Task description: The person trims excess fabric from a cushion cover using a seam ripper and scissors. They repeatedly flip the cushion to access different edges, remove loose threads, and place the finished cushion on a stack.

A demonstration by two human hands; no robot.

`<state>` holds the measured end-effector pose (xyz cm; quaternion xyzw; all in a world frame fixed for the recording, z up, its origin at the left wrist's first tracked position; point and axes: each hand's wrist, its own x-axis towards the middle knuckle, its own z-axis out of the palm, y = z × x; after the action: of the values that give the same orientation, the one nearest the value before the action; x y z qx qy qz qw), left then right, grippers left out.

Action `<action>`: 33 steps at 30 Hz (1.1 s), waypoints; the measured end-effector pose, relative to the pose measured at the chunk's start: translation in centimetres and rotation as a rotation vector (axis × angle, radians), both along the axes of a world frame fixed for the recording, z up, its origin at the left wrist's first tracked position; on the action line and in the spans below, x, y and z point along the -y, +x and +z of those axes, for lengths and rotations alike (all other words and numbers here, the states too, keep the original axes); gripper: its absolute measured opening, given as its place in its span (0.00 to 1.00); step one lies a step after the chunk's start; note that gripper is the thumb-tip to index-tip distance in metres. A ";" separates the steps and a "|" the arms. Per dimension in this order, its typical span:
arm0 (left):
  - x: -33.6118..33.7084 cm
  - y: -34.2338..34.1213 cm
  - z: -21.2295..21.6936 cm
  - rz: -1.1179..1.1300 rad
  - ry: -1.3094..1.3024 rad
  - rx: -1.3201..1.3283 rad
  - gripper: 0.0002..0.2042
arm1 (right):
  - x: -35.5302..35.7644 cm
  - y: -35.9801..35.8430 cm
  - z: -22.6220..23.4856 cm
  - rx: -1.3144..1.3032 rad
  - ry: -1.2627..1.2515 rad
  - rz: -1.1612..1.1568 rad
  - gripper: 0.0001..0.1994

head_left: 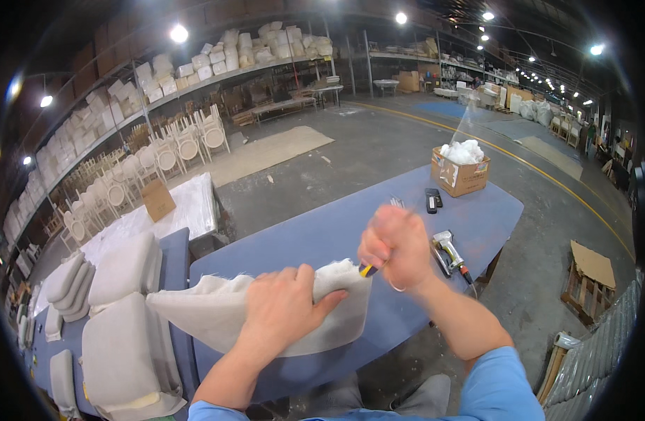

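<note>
While the left hand (284,303) presses flat, fingers spread, on the cream fabric-covered cushion (266,309) lying on the blue table (350,224), the right hand (396,247) is clenched around a yellow-handled tool (366,270) at the cushion's upper right edge. A pneumatic stapler (449,251) lies just beside.

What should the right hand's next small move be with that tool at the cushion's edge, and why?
Probably draw the yellow-tipped tool a little further along the fabric-covered cushion's right edge. The right hand grips it fisted against that edge, blurred, while the left hand presses the cover flat, steadying it.
</note>
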<state>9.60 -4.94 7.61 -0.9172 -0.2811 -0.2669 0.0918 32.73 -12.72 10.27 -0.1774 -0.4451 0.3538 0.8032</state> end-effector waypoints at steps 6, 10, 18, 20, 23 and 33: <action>0.3 -0.1 0.2 0.024 -0.016 0.005 0.31 | 2.0 -0.2 3.3 0.073 0.155 -0.074 0.25; -0.2 0.1 0.1 0.022 -0.003 0.021 0.31 | 0.6 -1.7 1.8 0.049 0.048 -0.060 0.23; -0.1 0.3 0.2 0.008 -0.028 0.018 0.31 | -1.9 0.3 -0.1 -0.186 -0.048 0.082 0.17; -0.1 0.6 0.3 -0.006 -0.027 0.018 0.31 | -2.4 0.1 -1.9 -0.101 -0.231 0.040 0.18; -0.2 0.0 0.5 0.022 -0.026 -0.015 0.32 | -0.4 0.4 2.8 0.157 -0.066 -0.028 0.21; -0.7 0.5 0.2 0.035 -0.040 -0.051 0.33 | -0.2 0.9 4.3 0.118 0.099 0.070 0.24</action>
<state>10.07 -4.29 7.85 -0.9203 -0.2999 -0.2362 0.0853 33.67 -12.53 14.56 -0.1424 -0.5146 0.3481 0.7705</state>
